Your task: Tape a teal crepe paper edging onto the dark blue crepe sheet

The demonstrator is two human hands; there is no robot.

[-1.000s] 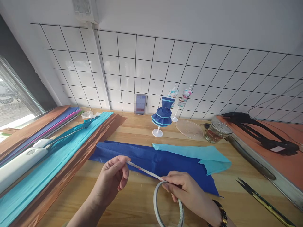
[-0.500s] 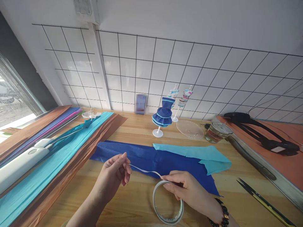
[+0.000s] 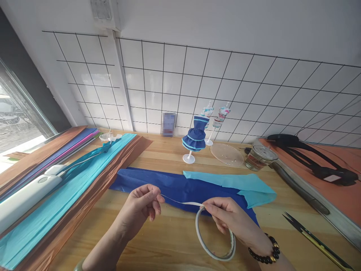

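My right hand grips a narrow roll of white tape by its upper rim, and the ring hangs on edge over the wooden table. A thin strip of tape runs from the roll to my left hand, where thumb and forefinger pinch its end. The strip is stretched nearly straight and twists partway along. Behind and below both hands lies dark blue paper, with a folded light blue piece overlapping its right part.
A small dress form in a blue ruffled dress stands behind, with two patterned forms near it. A glass jar, clear disc and thread snips sit rightward. Paper strips and a white glue gun lie left.
The roll and my right hand have moved to the right. My left hand has shifted slightly right and up, and the strip between them has lost its slack wave.
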